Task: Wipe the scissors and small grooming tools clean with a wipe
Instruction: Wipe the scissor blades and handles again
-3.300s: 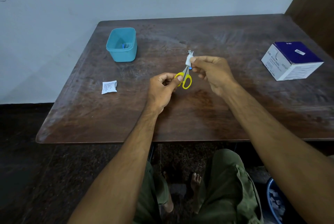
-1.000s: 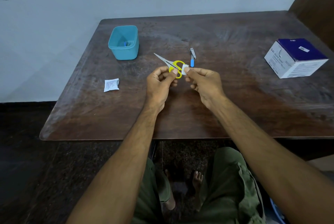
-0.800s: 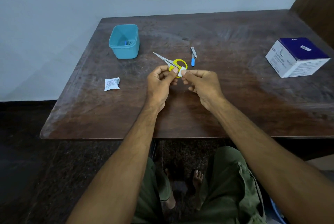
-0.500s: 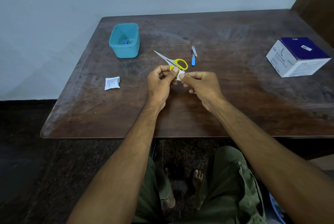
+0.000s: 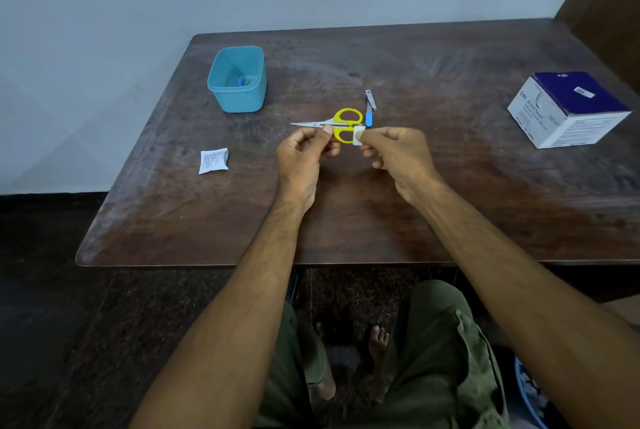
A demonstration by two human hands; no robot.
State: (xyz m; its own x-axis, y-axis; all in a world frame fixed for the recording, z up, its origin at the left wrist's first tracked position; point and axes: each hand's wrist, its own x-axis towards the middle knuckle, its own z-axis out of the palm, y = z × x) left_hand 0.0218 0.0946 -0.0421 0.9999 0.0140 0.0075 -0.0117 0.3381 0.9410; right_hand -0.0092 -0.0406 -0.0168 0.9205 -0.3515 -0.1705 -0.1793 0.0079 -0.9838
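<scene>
Small scissors with yellow handles are held over the middle of the wooden table, blades closed and pointing left. My left hand pinches them where the blades meet the handles. My right hand pinches a small folded white wipe against the right end of the near handle loop. A nail clipper with a blue end lies on the table just behind the scissors. A teal tub at the back left holds a small blue-handled tool.
A torn white wipe sachet lies left of my hands. A blue and white box of swabs stands at the table's right. A wall runs behind the table, and my knees are under its front edge.
The scissors have turned from pointing up-left to lying level with the tips to the left. The wipe has moved along the yellow handle loop to its right end.
</scene>
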